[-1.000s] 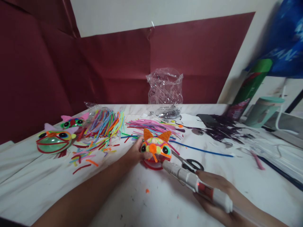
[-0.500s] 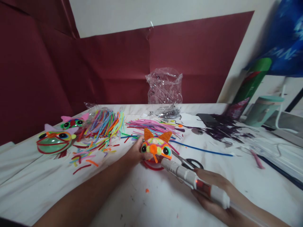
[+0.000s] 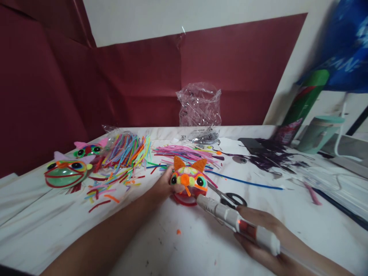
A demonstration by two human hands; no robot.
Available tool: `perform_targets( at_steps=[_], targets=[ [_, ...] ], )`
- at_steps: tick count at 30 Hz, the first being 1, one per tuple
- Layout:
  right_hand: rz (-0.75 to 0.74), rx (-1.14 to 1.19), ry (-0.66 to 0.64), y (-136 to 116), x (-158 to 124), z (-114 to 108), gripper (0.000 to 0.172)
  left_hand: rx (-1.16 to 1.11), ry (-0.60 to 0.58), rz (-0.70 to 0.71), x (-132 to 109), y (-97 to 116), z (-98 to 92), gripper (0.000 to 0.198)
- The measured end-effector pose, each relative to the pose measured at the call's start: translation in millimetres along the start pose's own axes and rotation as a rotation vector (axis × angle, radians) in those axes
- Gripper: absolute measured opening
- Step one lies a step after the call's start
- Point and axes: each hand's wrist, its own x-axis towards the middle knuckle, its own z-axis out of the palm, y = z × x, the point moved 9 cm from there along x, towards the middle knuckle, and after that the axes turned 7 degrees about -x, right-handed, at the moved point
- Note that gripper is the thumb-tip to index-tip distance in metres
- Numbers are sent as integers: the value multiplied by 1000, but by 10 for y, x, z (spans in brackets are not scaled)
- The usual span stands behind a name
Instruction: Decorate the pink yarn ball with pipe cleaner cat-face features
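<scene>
My left hand grips the left side of a small animal-face craft with orange pipe-cleaner ears, black-and-green eyes and an orange nose. A red rim shows at its lower edge. My right hand is wrapped round a white glue gun, whose orange-red window faces up. Its nozzle end points at the lower right of the craft; whether the tip touches is hard to tell. Behind the glue gun lie black-handled scissors, partly covered. A short orange strand hangs under the nose.
Two similar animal-face crafts stand at the left. Colourful pipe cleaners and a pink bundle lie behind, with cut scraps around. A long blue pipe cleaner, dark purple strands and a green cup are at the right.
The craft and my left hand have shifted very slightly left, and the craft has turned a little. The glue gun stays at its lower right side.
</scene>
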Motion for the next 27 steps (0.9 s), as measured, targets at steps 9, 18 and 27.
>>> perform_targets(
  at_steps=[9,18,27],
  targets=[
    [-44,-30,-40,19,-9,64,18,-15,-8,-2,0,-2,8,72],
    [-8,2,26,-16,24,-37,16,-6,-7,3,-3,11,19,69],
    [-38,-99,-92,71,-47,107,18,-1,-2,4,-3,17,30,68]
  ],
)
